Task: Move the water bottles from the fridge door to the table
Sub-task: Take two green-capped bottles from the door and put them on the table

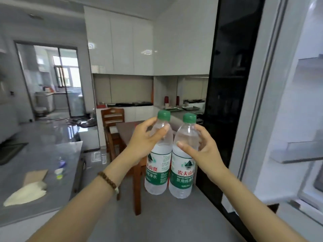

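Holding left bottle (158, 165) in left hand (143, 138), right bottle (183, 172) in right hand (204, 151), with each grip wrapped around the upper part. Upright and touching, beside open fridge door (297, 119).

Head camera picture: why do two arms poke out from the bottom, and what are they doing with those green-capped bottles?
There is no machine here. A person wears a camera on their head, so you see what they see, looking down at their own arms. The left hand grips the left bottle near its neck, and the right hand grips the right bottle the same way. Both are clear water bottles with green caps and labels, held side by side in the air. On the right stands the open fridge door. Ahead is a wooden table with a chair beside it. On the left, a grey counter holds a pale cloth.
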Demonstrator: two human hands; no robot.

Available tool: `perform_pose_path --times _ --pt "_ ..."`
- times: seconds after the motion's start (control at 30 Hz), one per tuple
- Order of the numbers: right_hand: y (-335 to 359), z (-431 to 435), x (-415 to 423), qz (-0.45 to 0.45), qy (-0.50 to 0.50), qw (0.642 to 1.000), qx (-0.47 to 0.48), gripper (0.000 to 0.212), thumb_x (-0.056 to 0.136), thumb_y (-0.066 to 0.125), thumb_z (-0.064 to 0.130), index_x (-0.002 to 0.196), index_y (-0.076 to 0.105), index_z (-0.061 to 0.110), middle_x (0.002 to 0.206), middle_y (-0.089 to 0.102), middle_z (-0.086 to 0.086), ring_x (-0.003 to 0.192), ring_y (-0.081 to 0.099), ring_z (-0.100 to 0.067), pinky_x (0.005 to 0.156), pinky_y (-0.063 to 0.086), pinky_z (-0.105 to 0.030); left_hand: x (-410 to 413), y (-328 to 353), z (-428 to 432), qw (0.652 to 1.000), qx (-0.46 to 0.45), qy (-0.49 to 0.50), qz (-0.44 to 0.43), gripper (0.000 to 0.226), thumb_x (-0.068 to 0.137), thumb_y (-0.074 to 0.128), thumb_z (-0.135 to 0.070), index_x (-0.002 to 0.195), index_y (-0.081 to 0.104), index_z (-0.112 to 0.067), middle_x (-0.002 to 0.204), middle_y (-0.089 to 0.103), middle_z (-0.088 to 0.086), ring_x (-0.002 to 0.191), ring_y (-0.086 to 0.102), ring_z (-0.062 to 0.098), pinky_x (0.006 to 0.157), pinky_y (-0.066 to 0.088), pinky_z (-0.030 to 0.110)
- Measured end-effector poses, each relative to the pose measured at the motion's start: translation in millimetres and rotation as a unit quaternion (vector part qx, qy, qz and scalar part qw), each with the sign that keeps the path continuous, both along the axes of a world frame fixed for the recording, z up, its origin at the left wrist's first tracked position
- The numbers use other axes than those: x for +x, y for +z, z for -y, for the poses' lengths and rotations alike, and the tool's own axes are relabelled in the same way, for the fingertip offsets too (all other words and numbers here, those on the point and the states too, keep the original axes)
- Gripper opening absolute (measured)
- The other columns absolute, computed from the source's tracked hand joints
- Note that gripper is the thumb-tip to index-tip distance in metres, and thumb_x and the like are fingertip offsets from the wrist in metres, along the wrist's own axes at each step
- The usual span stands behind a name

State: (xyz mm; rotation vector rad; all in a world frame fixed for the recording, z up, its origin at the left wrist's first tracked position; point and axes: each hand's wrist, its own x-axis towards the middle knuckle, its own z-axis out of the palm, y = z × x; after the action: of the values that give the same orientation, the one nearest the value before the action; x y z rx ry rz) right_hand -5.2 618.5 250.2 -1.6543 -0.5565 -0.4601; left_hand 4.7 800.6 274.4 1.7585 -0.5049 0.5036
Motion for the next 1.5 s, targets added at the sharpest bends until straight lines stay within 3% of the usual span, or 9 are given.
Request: perform_pose_path --times 0.2,0.33,0.57,0.7,0.8,0.93,1.1,1.33,1.5 --pt "-20.1 -57.1 107.4 -0.031 0.048 0.998 -0.008 0.051 0.071 0.078 0.018 0.116 0.057 0.028 0.113 0.067 0.013 0.103 0.063 0.001 0.082 0.050 -0.014 98.2 -28.0 -60.6 0.999 -0.009 0.029 -0.012 0.020 0.087 0.062 -0.032 0.106 0.066 -0.030 0.106 0.070 -0.010 0.100 0.065 0.006 0.088 0.053 0.031" --pt "-37.7 -71.9 194.9 -0.049 0.058 0.997 -0.017 0.048 0.071 0.079 0.014 0.113 0.060 0.024 0.110 0.069 0.007 0.100 0.065 -0.002 0.079 0.050 -0.014 174.1 -48.0 -72.6 0.998 -0.010 0.050 -0.024 0.012 0.085 0.061 -0.031 0.096 0.065 -0.036 0.096 0.070 -0.016 0.089 0.064 -0.003 0.076 0.050 0.012" --pt "-52.6 -75.8 370.6 -0.060 0.070 0.995 -0.027 0.058 0.067 0.082 0.020 0.119 0.057 0.023 0.115 0.067 0.008 0.104 0.062 0.001 0.085 0.049 -0.017 329.1 -62.0 -71.6 0.996 -0.039 0.067 -0.046 0.015 0.086 0.063 -0.025 0.096 0.066 -0.036 0.097 0.070 -0.016 0.089 0.062 -0.006 0.078 0.048 0.009" --pt "-55.5 -75.9 464.8 -0.071 0.056 0.995 -0.029 0.064 0.065 0.084 0.024 0.122 0.056 0.023 0.118 0.066 0.007 0.110 0.061 -0.008 0.095 0.051 -0.033 419.5 -63.0 -72.2 0.994 -0.046 0.084 -0.056 0.022 0.085 0.064 -0.024 0.107 0.068 -0.023 0.111 0.068 -0.001 0.105 0.061 0.013 0.090 0.049 0.027" --pt "-62.4 -76.5 531.2 -0.085 0.054 0.994 -0.037 0.073 0.058 0.086 0.040 0.123 0.055 0.027 0.122 0.064 0.008 0.115 0.059 -0.012 0.099 0.048 -0.042 488.1 -67.5 -74.4 0.992 -0.056 0.084 -0.069 0.028 0.082 0.065 -0.033 0.107 0.068 -0.023 0.112 0.068 0.003 0.106 0.062 0.022 0.093 0.051 0.038" --pt "-75.2 -78.6 615.7 -0.098 0.041 0.994 -0.041 0.078 0.055 0.085 0.043 0.124 0.053 0.023 0.123 0.064 0.006 0.116 0.058 -0.014 0.099 0.048 -0.044 575.6 -75.5 -78.4 0.993 -0.057 0.065 -0.076 0.029 0.079 0.066 -0.037 0.106 0.068 -0.028 0.109 0.069 -0.004 0.103 0.064 0.016 0.091 0.052 0.034" --pt "-91.4 -87.9 722.8 -0.102 0.026 0.993 -0.057 0.068 0.060 0.084 0.033 0.120 0.054 0.020 0.120 0.064 0.005 0.112 0.059 -0.011 0.093 0.049 -0.034 685.8 -87.0 -89.8 0.995 -0.050 0.015 -0.081 0.022 0.085 0.064 -0.018 0.101 0.064 -0.033 0.094 0.065 -0.028 0.086 0.062 -0.012 0.071 0.047 0.005" --pt "-112.1 -107.2 857.9 -0.139 0.031 0.987 -0.068 0.064 0.062 0.085 0.024 0.117 0.053 0.021 0.117 0.063 0.008 0.112 0.056 -0.008 0.099 0.047 -0.039 816.2 -109.3 -109.4 0.994 -0.014 0.034 -0.103 0.022 0.085 0.065 -0.014 0.106 0.062 -0.014 0.096 0.063 -0.017 0.081 0.059 -0.017 0.069 0.043 0.001" --pt "-136.3 -120.7 939.7 -0.180 0.083 0.974 -0.111 0.062 0.064 0.083 0.029 0.111 0.044 0.043 0.112 0.055 0.021 0.112 0.052 -0.008 0.095 0.045 -0.036 896.1 -141.1 -130.6 0.987 0.063 0.074 -0.129 0.016 0.082 0.069 -0.024 0.097 0.063 -0.023 0.094 0.067 -0.014 0.083 0.062 -0.006 0.076 0.047 0.011"
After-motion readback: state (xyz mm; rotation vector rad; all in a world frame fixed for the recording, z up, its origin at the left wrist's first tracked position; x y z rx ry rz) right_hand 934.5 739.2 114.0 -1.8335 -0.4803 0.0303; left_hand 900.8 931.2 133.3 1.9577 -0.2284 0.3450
